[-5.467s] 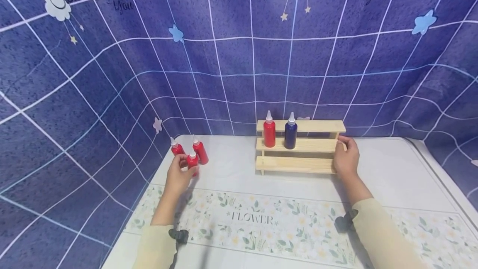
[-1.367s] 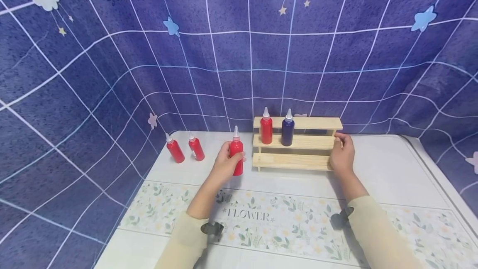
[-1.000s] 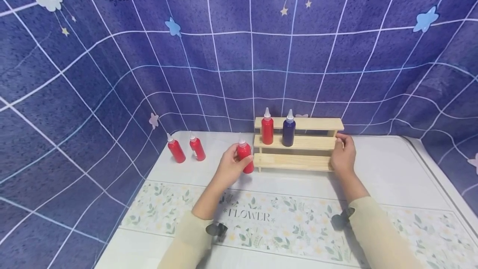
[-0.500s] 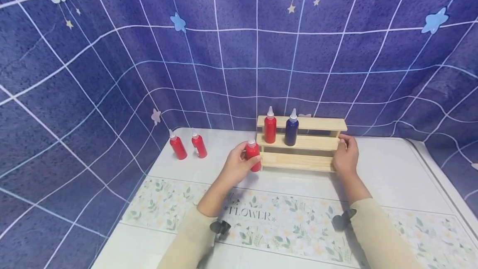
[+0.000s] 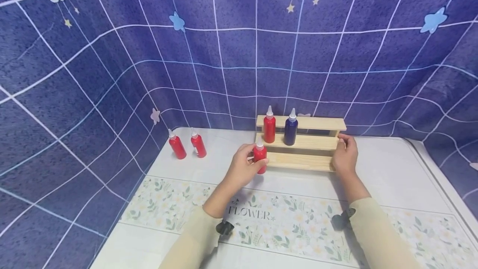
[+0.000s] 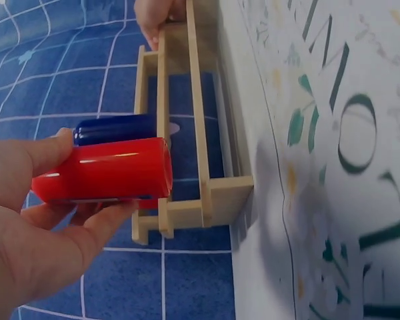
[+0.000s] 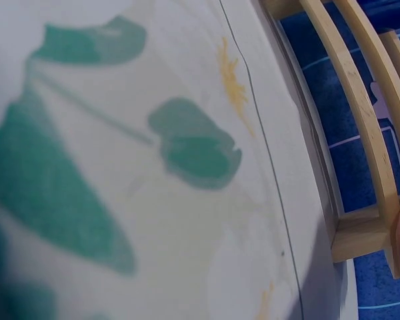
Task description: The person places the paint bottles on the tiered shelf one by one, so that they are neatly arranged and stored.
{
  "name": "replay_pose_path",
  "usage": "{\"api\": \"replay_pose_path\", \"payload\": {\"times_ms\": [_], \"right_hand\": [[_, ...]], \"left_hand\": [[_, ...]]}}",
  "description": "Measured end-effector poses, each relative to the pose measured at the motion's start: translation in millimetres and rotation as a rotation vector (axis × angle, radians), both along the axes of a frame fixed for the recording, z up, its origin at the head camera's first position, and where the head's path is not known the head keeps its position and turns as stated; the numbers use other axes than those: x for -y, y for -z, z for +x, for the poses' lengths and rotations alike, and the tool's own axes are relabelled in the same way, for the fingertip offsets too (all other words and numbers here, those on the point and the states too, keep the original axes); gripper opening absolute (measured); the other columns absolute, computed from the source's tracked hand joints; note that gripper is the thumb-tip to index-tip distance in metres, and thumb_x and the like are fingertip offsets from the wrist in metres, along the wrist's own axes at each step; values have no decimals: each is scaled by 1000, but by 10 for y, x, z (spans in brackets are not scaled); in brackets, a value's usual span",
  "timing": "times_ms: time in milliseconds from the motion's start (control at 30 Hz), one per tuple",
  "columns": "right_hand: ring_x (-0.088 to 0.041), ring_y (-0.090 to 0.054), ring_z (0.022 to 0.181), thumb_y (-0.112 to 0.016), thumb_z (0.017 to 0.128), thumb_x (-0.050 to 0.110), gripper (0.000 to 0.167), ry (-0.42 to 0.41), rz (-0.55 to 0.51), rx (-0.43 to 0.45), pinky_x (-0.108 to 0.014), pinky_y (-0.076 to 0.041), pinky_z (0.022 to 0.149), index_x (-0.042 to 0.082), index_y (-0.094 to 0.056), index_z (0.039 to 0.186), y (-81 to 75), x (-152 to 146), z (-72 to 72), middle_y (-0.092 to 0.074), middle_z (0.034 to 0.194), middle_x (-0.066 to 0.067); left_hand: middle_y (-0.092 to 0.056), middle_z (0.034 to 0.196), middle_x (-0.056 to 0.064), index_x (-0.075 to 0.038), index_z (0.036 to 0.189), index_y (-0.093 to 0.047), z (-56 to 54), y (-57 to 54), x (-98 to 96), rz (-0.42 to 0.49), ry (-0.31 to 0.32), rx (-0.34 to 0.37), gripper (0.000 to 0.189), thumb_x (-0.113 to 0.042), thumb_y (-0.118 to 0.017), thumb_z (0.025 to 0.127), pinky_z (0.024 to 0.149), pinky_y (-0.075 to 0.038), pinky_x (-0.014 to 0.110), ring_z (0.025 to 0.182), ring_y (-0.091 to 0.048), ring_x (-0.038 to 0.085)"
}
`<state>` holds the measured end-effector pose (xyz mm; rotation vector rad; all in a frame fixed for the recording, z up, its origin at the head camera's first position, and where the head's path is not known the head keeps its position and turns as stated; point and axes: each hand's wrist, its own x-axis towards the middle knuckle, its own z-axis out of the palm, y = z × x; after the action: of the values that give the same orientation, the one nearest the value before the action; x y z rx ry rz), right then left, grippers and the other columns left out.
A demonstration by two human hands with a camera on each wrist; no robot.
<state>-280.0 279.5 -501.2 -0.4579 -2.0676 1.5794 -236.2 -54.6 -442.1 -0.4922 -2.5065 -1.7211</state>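
My left hand (image 5: 242,165) grips a red squeeze bottle (image 5: 260,155) with a white nozzle cap, thumb on one side and fingers on the other. It is in front of the left end of a three-tier wooden rack (image 5: 298,162). In the left wrist view the red bottle (image 6: 120,170) has its base a little off the lowest shelf. My right hand (image 5: 345,157) holds the rack's right end; only its edge shows in the right wrist view. On the middle shelf stand another red bottle (image 5: 269,130) and a dark blue bottle (image 5: 291,132).
Two more red bottles, one (image 5: 177,147) at the far left and one (image 5: 198,145) beside it, stand on the white table (image 5: 392,169). A flower-printed strip (image 5: 298,231) crosses the tabletop. Blue grid-patterned cloth (image 5: 231,61) hangs behind and at the left.
My left hand has carried a red bottle from the group at the left across to the rack's left end. My right hand has stayed at the rack's right end.
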Motion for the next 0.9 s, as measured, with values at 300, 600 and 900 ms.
{"api": "replay_pose_path", "payload": {"times_ms": [300, 600, 900], "right_hand": [[-33, -44, 152, -31, 114, 18, 41, -3, 2, 28, -46, -33, 131, -2, -49, 144, 7, 9, -18, -52, 151, -22], [-33, -42, 154, -32, 113, 17, 40, -4, 11, 15, -46, -30, 133, -3, -51, 143, 16, -1, -25, -52, 151, -23], [-35, -44, 153, -36, 112, 15, 38, 15, 13, 1, -46, -30, 133, -3, -53, 141, 15, -24, -21, -55, 150, -23]], "left_hand": [[-64, 126, 11, -10, 140, -65, 1, 45, -102, 11, 53, -7, 50, -11, -81, 92, 101, -63, 36, 131, -66, 32], [-63, 130, 14, -6, 149, -59, -1, 62, -206, 39, 70, -12, 60, -7, -80, 93, 104, -61, 35, 132, -67, 32], [-61, 135, 15, -6, 153, -55, 22, 73, -293, 45, 115, -24, 62, -5, -77, 95, 107, -60, 37, 131, -63, 30]]}}
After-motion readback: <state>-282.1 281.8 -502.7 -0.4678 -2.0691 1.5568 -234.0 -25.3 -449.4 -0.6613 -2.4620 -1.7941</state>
